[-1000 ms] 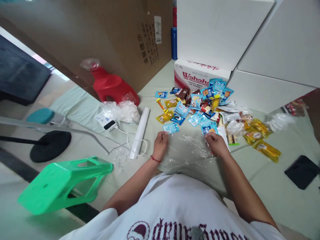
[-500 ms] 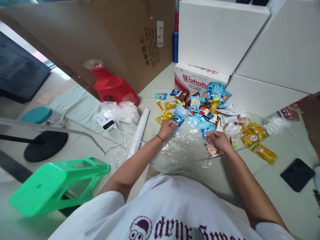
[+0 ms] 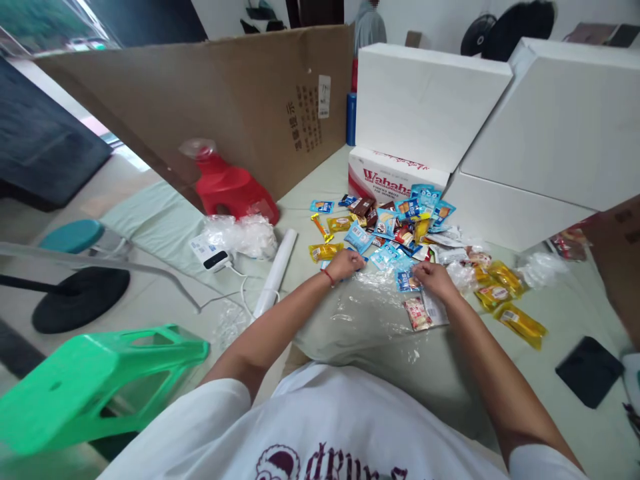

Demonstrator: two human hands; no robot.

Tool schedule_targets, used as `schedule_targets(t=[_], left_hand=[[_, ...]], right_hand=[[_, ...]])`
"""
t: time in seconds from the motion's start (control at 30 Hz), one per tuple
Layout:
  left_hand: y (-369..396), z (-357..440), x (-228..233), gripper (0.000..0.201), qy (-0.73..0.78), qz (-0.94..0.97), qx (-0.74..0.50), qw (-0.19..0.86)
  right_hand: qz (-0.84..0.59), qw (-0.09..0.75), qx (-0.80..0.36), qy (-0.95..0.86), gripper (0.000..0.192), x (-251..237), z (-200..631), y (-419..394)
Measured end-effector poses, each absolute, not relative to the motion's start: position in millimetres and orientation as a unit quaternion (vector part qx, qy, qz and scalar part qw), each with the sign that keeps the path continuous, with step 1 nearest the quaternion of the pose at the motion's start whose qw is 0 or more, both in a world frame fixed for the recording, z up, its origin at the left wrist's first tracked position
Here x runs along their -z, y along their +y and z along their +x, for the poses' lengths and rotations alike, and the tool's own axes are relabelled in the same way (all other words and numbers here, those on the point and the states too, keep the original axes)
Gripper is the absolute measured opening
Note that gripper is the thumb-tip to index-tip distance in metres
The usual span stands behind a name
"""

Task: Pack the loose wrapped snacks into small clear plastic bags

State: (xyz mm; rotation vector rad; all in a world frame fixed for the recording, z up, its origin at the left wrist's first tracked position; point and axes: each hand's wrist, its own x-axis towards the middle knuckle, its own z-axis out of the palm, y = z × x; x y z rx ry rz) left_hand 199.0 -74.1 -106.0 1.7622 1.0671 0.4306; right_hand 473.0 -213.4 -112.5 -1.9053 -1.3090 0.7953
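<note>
My left hand (image 3: 346, 265), with a red cord at the wrist, is closed in a pinch on the edge of a clear plastic bag (image 3: 345, 310). Over on the right, my right hand (image 3: 435, 278) pinches the bag's other side, its fingertips close to a blue snack packet (image 3: 407, 281). The thin film stretches between both hands. Beyond them lies a heap of wrapped snacks: light blue packets (image 3: 359, 237), brown packets (image 3: 363, 207) and yellow ones (image 3: 326, 251). A pink-and-white packet (image 3: 417, 314) lies below my right hand.
A white Wahaha carton (image 3: 373, 175) and white boxes (image 3: 430, 107) stand behind the heap. At left are a red jug (image 3: 233, 190), crumpled plastic (image 3: 245, 237), a white roll (image 3: 277, 270) and a green stool (image 3: 100, 380). Yellow packets (image 3: 520, 323) and a black pad (image 3: 590, 371) lie right.
The view has tilted up, showing more of the room behind the boxes. My hands have come slightly closer together, and the plastic between them looks more stretched.
</note>
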Motion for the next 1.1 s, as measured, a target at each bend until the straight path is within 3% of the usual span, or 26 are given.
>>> schedule_targets(t=[0.27,0.43,0.47,0.6,0.8,1.0,1.1], left_hand=[[-40.4,186.5,85.7,0.034,0.468,0.719,-0.242,0.452],[-88.1,209.5,90.8,0.071,0.334,0.885,-0.126,0.299],[-95.8,212.5,94.2,0.068,0.318,0.89,-0.116,0.305],[-99.2,212.2,105.4,0.018,0.304,0.845,-0.141,0.417],[-78.3,203.2,105.4,0.026,0.365,0.777,-0.143,0.493],[-84.9,205.0,99.5,0.02,0.418,0.744,-0.155,0.498],[-87.1,199.0,95.7,0.02,0.443,0.738,-0.15,0.486]], right_hand=[[-0.743,0.36,-0.29,-0.483,0.034,105.5,487.3,-204.5],[-0.739,0.359,-0.287,-0.492,0.034,104.5,482.3,-202.6],[-0.739,0.359,-0.285,-0.494,0.034,104.6,482.6,-203.8],[-0.744,0.352,-0.276,-0.497,0.035,108.5,490.0,-208.9],[-0.767,0.318,-0.249,-0.498,0.032,98.1,493.9,-213.7],[-0.761,0.267,0.02,-0.59,0.039,55.5,422.0,-248.9],[-0.643,0.213,-0.08,-0.731,0.037,69.0,368.1,-270.0]])
